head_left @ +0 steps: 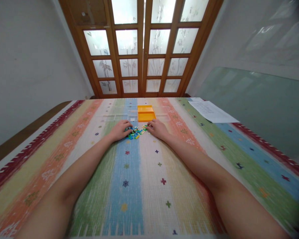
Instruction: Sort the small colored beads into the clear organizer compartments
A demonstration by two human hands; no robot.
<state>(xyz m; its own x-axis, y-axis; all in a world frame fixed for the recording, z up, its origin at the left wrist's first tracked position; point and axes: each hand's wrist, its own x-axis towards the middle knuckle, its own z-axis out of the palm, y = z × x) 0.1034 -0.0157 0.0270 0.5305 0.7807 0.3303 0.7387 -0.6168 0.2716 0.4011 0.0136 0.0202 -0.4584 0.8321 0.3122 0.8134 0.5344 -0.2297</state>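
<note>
A loose heap of small coloured plastic pieces [134, 133], blue, green, yellow, white and red, lies on the striped tablecloth. They are too small to tell their exact kind. At the heap's left edge, my left hand [120, 130] has its fingers curled in towards the pieces; anything in its grasp is too small to make out. From the right side, my right hand [157, 129] reaches in with thumb and fingers drawn together at the edge pieces. What those fingertips hold, if anything, is unclear. Just beyond both hands sits an open orange tray [147, 117] with two sections.
Clear plastic containers [114, 117] stand left of the orange tray, and another clear one [164, 117] stands right of it. White printed paper [211, 112] lies at the back right. Beyond the table's far edge are wood-framed glass doors [142, 56].
</note>
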